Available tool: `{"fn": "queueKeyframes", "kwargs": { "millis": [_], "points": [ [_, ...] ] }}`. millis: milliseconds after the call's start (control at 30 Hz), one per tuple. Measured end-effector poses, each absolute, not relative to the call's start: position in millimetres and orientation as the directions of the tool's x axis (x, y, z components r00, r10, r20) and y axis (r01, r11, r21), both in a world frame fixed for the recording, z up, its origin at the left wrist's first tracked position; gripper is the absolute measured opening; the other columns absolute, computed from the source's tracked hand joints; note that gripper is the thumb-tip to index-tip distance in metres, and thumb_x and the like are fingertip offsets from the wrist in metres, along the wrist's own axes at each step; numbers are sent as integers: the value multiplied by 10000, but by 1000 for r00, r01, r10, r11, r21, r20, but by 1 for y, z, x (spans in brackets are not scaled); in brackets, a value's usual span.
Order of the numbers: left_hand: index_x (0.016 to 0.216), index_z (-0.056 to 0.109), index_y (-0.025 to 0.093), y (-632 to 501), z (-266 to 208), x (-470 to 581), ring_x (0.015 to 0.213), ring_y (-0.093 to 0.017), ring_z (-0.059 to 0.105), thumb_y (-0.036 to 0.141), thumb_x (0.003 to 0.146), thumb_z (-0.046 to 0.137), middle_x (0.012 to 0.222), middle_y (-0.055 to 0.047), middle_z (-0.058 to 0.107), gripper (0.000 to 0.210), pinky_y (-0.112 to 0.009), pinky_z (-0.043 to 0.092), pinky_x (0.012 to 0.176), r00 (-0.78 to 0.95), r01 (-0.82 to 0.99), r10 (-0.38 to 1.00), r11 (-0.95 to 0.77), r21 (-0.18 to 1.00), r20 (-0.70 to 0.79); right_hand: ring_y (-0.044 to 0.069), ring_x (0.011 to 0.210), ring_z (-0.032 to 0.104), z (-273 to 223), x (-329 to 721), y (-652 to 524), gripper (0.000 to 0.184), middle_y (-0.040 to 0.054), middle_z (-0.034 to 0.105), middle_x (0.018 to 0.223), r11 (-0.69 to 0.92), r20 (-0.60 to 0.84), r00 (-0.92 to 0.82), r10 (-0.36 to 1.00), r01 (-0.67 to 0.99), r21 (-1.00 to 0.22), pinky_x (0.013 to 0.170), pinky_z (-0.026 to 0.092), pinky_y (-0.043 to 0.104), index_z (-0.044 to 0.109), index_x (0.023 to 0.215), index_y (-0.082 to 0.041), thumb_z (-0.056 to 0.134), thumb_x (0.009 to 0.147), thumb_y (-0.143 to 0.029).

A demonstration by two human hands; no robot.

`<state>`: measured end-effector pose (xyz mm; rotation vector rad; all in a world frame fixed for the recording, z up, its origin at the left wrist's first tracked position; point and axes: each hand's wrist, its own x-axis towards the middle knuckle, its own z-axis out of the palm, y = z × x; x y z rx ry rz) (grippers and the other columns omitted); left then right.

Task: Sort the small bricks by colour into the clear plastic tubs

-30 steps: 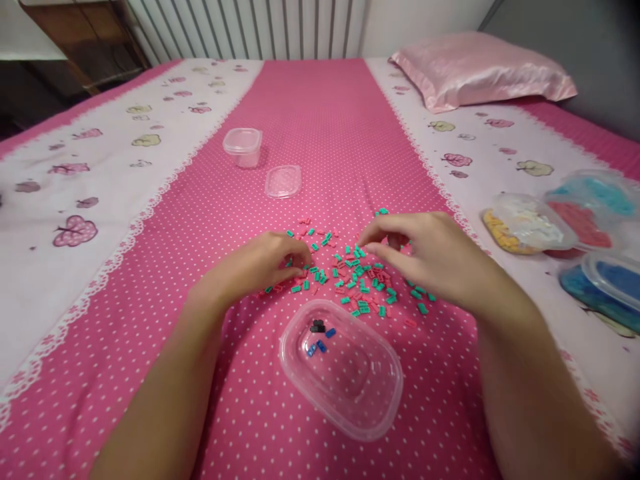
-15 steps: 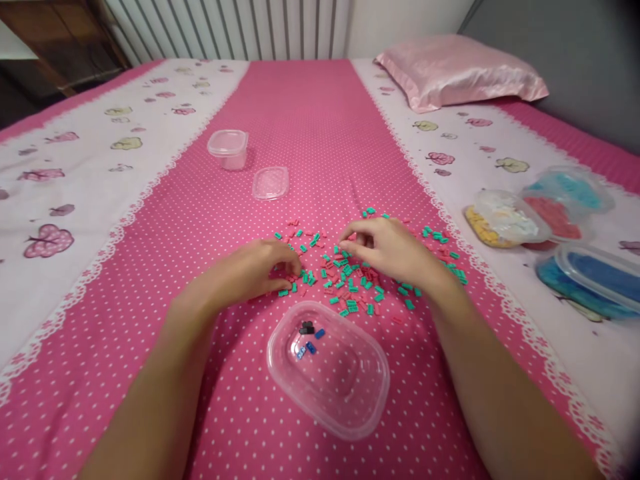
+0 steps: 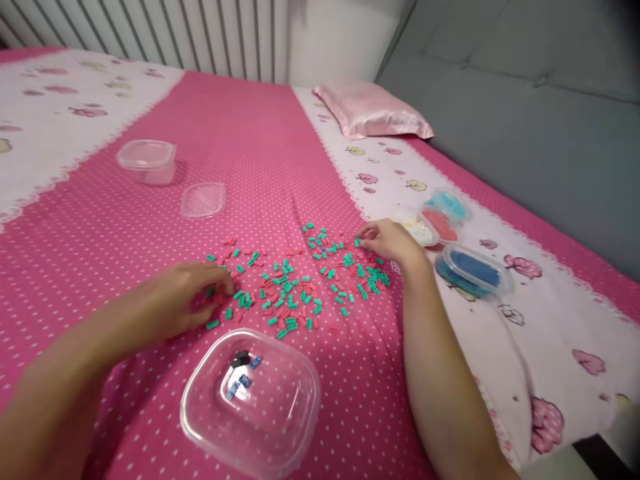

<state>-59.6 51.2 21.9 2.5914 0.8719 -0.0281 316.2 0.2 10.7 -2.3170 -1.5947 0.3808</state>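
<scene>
Small green and red plastic bricks lie scattered over the pink dotted bedspread. My left hand rests at the near left edge of the spread, fingers curled and thumb apart, with a few bricks beneath and beside them. At the far right edge is my right hand, its thumb and fingers slightly apart around a green brick; whether they touch it is unclear. Nearest me sits a clear plastic lid or shallow tray, holding two black bricks and several blue ones.
A clear tub and a small clear lid stand at the left. On the right are containers of blue, red, turquoise and white pieces. A pink pillow lies farther back by a grey headboard.
The view has turned to the right. My right hand has moved from above the middle of the bricks to their right edge. My left hand stays by the left edge.
</scene>
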Motion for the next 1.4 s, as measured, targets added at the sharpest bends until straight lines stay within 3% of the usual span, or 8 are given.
{"fn": "queueKeyframes", "kwargs": {
  "millis": [200,300,467,733,867,1033,1133,1400],
  "points": [
    [905,693,182,48,28,-57,778,-155,586,233,908,471,892,-35,695,228,-232,405,727,813,576,555,-725,377,-175,166,914,645,3,294,15,161,51,726,976,-88,98,145,984,892,-443,855,464,269,786,988,-224,701,855,-190],
    [882,687,174,49,28,-57,782,-155,590,237,924,464,876,-37,694,236,-233,411,737,815,574,553,-732,367,-172,211,971,603,5,278,16,112,71,678,985,44,148,11,989,930,-366,902,446,327,797,926,-227,756,823,-214],
    [881,673,188,54,21,-60,771,-143,592,244,933,472,877,-24,690,214,-231,416,730,830,550,540,-750,368,-140,285,1047,571,4,258,17,110,89,676,995,9,59,4,998,977,-215,918,417,399,802,909,-240,749,818,-208],
    [869,683,187,45,26,-62,763,-134,590,190,867,529,861,-19,659,154,-233,415,707,834,537,542,-750,386,-106,300,975,594,-5,256,17,159,121,697,938,-14,103,29,994,989,-150,886,434,422,794,845,-180,639,859,-215],
    [843,675,179,40,31,-61,751,-130,573,131,841,546,846,-13,645,138,-237,401,692,816,564,564,-734,379,-123,252,908,599,27,238,-3,75,75,667,887,124,251,-42,967,939,-320,872,447,394,771,785,-195,701,811,-208],
    [840,667,180,40,27,-64,761,-133,562,83,813,552,833,-4,639,154,-245,394,693,817,559,568,-741,373,-96,192,948,568,63,161,-56,101,13,654,941,588,193,-580,791,636,-500,856,427,331,747,803,-253,695,864,-193],
    [855,670,177,40,25,-65,773,-137,560,87,821,556,838,-6,638,149,-248,395,699,815,561,572,-740,372,-92,219,966,534,55,127,-77,124,43,648,934,691,140,-695,706,632,-350,903,393,380,711,805,-197,648,885,-128],
    [864,672,177,38,27,-63,726,-123,542,99,825,588,844,-1,641,121,-243,376,661,809,573,579,-741,350,-98,277,950,529,44,115,-88,110,76,642,924,634,162,-622,766,773,-33,872,388,452,684,802,-204,633,896,-178]
  ]
}}
